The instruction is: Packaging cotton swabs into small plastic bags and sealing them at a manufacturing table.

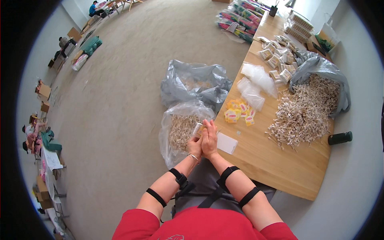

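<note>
Just off the near left edge of the table, my two hands are together around a small clear packet of cotton swabs (197, 130). My left hand (194, 147) grips its lower end, with the fingers partly hidden. Against its right side presses my right hand (209, 139), fingers held together and pointing up. Beneath them on the floor, a clear plastic bag (166, 138) holds loose cotton swabs (182, 130). A white card or pad (227, 143) lies on the table beside my right hand. Farther along are yellow and white labels (240, 112) in a small heap.
On the wooden table (276, 166) are clear plastic sleeves (256, 82), filled packets (280, 60), and a heap of swabs (304, 112) spilling from a grey bag (342, 86). A dark green cylinder (340, 138) lies at the right edge. Another grey bag (180, 80) stands on the floor.
</note>
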`<state>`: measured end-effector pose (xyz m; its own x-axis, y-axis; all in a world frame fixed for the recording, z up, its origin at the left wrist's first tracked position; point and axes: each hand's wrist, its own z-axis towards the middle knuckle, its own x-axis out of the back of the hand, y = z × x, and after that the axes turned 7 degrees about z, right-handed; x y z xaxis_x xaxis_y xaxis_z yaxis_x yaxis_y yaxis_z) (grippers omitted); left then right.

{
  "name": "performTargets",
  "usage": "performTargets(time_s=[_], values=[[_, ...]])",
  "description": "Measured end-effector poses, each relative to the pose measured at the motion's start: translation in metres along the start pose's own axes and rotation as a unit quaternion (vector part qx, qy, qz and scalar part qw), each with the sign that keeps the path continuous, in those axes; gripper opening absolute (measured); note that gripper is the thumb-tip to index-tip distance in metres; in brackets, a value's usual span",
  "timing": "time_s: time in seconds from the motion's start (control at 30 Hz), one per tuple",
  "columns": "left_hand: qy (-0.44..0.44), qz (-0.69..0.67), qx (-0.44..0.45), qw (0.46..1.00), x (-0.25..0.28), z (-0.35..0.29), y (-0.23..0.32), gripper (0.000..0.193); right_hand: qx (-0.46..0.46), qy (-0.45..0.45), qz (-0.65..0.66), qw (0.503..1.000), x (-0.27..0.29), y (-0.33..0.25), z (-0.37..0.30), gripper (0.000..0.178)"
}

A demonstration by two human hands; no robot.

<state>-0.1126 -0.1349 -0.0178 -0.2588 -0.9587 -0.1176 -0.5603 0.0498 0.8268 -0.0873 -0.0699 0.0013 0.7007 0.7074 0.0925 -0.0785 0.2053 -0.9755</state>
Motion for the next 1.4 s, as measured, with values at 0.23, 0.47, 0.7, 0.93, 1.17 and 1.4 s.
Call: performTargets(time_s=[0.23, 0.47, 0.7, 0.93, 1.17, 1.4], values=[[-0.063, 0.024, -0.012, 0.998, -0.001, 0.013, 0.004, 0.025, -0.010, -0.009, -0.037, 0.999, 0.001, 0.005, 0.002, 0.038], [-0.063, 0.041, 0.011, 0.997, -0.003, 0.001, 0.026, 0.027, -0.012, -0.004, -0.017, 1.000, 0.003, -0.002, 0.003, 0.037], [-0.048, -0.069, -0.007, 0.996, 0.013, 0.009, 0.013, 0.017, -0.062, 0.020, 0.032, 0.997, -0.003, -0.001, 0.001, 0.039], [-0.052, 0.016, -0.020, 0.998, 0.014, 0.010, 0.026, 0.022, 0.015, -0.001, -0.053, 0.998, -0.001, 0.001, 0.003, 0.039], [-0.109, 0.096, -0.030, 0.989, 0.020, 0.045, 0.050, 0.018, -0.024, 0.012, -0.057, 0.998, -0.013, 0.002, 0.001, 0.044], [-0.164, 0.150, 0.012, 0.975, 0.002, 0.043, 0.049, 0.016, -0.010, 0.031, -0.103, 0.994, -0.005, 0.011, 0.003, 0.047]])
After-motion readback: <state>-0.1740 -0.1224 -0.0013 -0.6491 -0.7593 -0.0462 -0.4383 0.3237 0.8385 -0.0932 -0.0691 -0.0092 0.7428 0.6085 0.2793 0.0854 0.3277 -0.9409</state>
